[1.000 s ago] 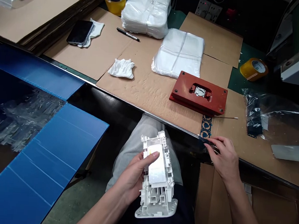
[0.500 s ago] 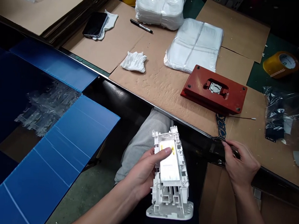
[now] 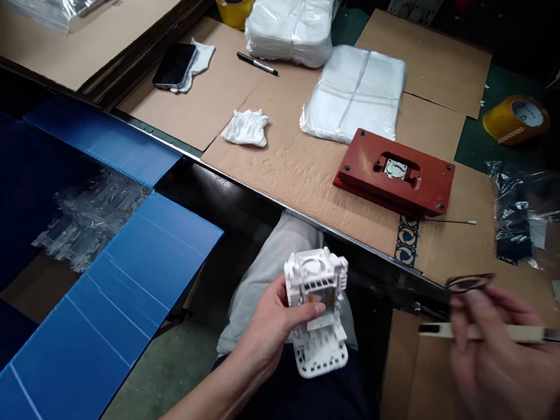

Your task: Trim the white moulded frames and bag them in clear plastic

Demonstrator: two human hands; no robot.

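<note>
Holding white plastic housing (image 3: 317,330) in left hand (image 3: 274,328), under the thumb; best steadied there without squeezing its projecting edges. Right of this, pinching thin dark looped piece (image 3: 466,289) in right hand (image 3: 495,353), along with pale stick-like tool (image 3: 525,334); probably best gripped by the rim, unbent. Unable to make out, for blur, right hand's exact grip, tool's right end, or housing's back behind left hand.

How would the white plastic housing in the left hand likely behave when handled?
The white plastic housing is probably stiff, showing no sag in the left hand. It looks light for its size, given its open gaps. Its small projecting edge parts might snap if knocked.
</note>
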